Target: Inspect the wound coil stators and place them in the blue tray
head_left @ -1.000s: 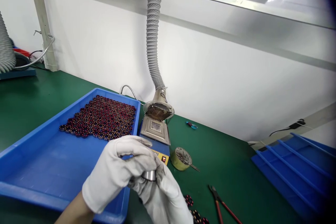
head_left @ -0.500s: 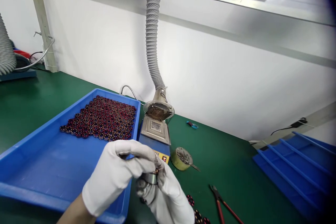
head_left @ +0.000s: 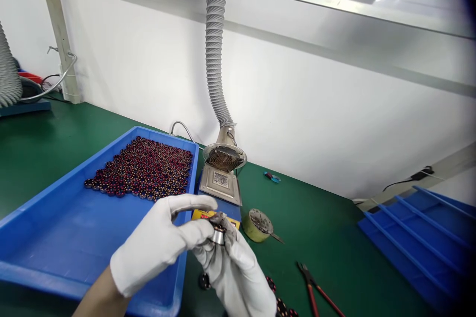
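Note:
My right hand (head_left: 238, 262), in a white glove with greyed fingertips, is closed around a small round metal part (head_left: 218, 236). This part has a shiny silver side and a dark, copper-flecked top. My left hand (head_left: 163, 237), also white-gloved, comes in from the left. Its thumb tip touches or nearly touches the part, while the forefinger is raised and apart from the thumb. Other left fingers are partly hidden. On the green bench below the hands lies a loose small dark round part (head_left: 204, 281), and several more (head_left: 282, 307) lie beside my right wrist.
A blue tray (head_left: 74, 277) at left bears many small dark round parts (head_left: 148, 168). Behind my hands stands a solder pot-like device (head_left: 221, 185) under an extraction hose (head_left: 214, 44). To the right are a yellowish tin (head_left: 256, 228), red-handled cutters (head_left: 310, 285) and blue trays (head_left: 420, 237).
My left forefinger has lifted off the metal part, opening a gap to the thumb. The part has risen slightly and shows more of its top. The loose part below is more visible.

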`<state>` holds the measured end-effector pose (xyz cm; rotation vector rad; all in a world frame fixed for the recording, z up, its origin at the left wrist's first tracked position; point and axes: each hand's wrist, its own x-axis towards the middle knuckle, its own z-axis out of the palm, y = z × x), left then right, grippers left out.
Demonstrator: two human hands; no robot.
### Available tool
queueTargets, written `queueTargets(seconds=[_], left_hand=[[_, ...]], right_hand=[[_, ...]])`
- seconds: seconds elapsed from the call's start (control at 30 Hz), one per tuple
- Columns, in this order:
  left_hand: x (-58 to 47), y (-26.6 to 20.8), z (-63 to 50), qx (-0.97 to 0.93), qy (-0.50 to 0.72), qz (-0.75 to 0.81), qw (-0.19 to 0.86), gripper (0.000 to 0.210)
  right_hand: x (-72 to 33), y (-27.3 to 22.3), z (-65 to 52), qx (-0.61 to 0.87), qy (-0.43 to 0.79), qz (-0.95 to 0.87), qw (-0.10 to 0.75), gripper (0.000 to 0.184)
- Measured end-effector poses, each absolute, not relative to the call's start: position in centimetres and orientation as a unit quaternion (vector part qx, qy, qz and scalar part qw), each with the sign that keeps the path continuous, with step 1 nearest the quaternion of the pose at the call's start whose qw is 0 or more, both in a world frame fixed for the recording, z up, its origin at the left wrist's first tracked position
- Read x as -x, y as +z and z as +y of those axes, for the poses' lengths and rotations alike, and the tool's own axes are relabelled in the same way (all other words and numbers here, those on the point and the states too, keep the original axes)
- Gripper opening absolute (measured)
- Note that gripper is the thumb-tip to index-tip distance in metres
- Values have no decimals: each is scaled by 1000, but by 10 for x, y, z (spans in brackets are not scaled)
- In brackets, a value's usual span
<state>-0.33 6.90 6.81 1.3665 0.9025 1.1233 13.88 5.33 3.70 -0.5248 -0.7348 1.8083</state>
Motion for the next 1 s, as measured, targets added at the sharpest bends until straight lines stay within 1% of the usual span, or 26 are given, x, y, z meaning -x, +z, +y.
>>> queueTargets(seconds=[0.07, 0.17, 0.3, 0.37, 0.5, 0.53, 0.6, 0.67, 0.7, 0.77, 0.83, 0.93, 1.0], left_hand=[[3, 66, 71, -587, 471, 366, 547, 21], [3, 63, 73, -608, 481, 305, 553, 16], [2, 61, 71, -599, 529, 256, 544, 11], [6, 59, 69, -580, 553, 255, 541, 9], [16, 61, 66, -495, 635, 287, 519, 4], [18, 63, 65, -489, 629, 311, 518, 7], [16, 67, 65, -519, 567, 356, 531, 18], [11, 70, 65, -579, 486, 355, 550, 19], [8, 70, 66, -601, 470, 337, 551, 18], [3, 69, 66, -631, 476, 294, 538, 17], [1, 67, 65, -648, 502, 276, 502, 17], [0, 65, 63, -669, 523, 274, 451, 15], [-1, 64, 61, -662, 533, 274, 450, 14]], right_hand=[[-141, 30, 55, 238, 746, -321, 533, 32], [-146, 15, 65, 261, 728, -330, 541, 37], [-151, 0, 84, 265, 747, -326, 515, 25], [-151, -2, 86, 257, 755, -323, 509, 25], [-150, 3, 69, 246, 730, -321, 551, 33], [-150, 5, 64, 248, 723, -322, 559, 34], [-150, 7, 58, 252, 714, -326, 566, 33], [-150, 7, 59, 256, 707, -328, 571, 34], [-151, 7, 61, 258, 708, -328, 570, 32], [-154, 8, 68, 264, 716, -325, 559, 22], [-158, 12, 77, 268, 732, -322, 538, 9], [-164, 20, 84, 273, 760, -322, 495, 8], [-165, 21, 86, 277, 772, -313, 479, 9]])
